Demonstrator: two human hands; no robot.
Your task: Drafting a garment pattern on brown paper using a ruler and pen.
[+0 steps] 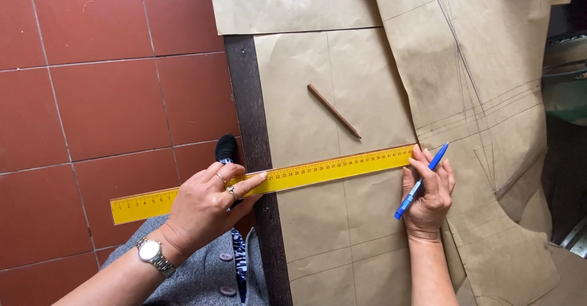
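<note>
Your left hand (pixel 205 205) pins the yellow ruler (pixel 269 180) flat across the brown paper (pixel 318 98); your right hand (pixel 428 193) pinches a blue pen (pixel 420 182) at its three o'clock end. No line drawn along it yet; a pencil (pixel 334 111) lies at twelve.

Both hands palm-down, left hand (pixel 205 205) fingers spread, right hand (pixel 428 196) fingers curled.
</note>
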